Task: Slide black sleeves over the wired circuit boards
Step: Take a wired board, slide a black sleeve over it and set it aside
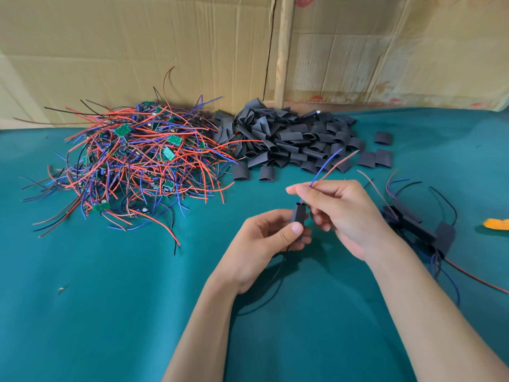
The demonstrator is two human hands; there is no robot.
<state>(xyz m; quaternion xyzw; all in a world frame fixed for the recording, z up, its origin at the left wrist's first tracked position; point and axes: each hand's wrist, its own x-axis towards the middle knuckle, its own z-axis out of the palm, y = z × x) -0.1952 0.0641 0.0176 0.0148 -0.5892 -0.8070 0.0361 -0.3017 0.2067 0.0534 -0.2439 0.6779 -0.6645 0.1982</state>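
Both forearms reach in from the bottom edge over the green cloth (110,312), wrists raised, the hands meeting just right of centre. The left hand (271,245) is turned palm-inward, its fingers curled round the lower half of an upright black sleeve (298,215), with the thumb (292,231) pressed flat on its front. A thin black wire (264,304) hangs from below this hand and loops down to the cloth.

The right hand (341,213) sits just beside and slightly above, knuckles up, its fingers pinching a blue and a red wire (334,162) that come out of the sleeve's open top and slant up to the right past the index finger. The board inside cannot be seen.

To the far left lies a tangled heap of boards (135,161) with red, blue and black leads. Just right of it, touching, is the pile of sleeves (289,139), with a few loose ones scattered at its edge. Near the right wrist a small cluster of sleeved boards (413,221) rests on the cloth. An orange object (497,224) lies at the right edge, and cardboard (137,51) stands behind
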